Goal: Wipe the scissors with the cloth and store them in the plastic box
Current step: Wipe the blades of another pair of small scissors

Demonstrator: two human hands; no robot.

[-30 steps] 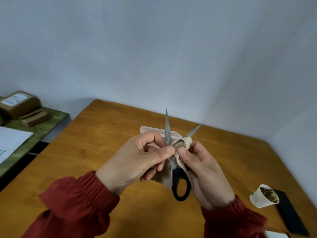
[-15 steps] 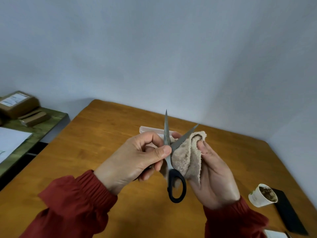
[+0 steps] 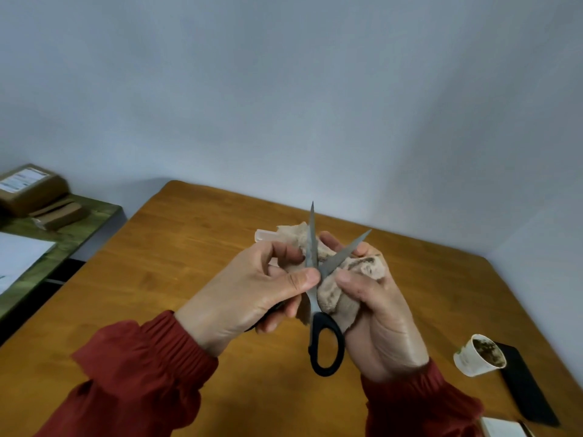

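Sleeves: red gathered cuffs (image 3: 151, 351) on both wrists, at the near edge of the wooden table (image 3: 189, 247)
Left hand (image 3: 249, 298): curled round one handle of the black-handled steel scissors (image 3: 324, 321); thumb pressed on the blade beside the pivot
Right hand (image 3: 378, 320): clenched on the bunched beige fluffy cloth (image 3: 334, 294); thumb on top
Scissors: held above the table's middle; blades spread in a V, tips pointing away; free handle loop hanging between the wrists; right-leaning blade lying across the cloth
Right edge: white paper cup (image 3: 479, 357) with dark residue; touching a flat black slab (image 3: 527, 392)
Clear plastic box (image 3: 265, 238): on the table just behind the hands, mostly hidden; lid state cannot be told
Far left: brown cardboard parcels (image 3: 31, 187) on a green side bench (image 3: 79, 234)
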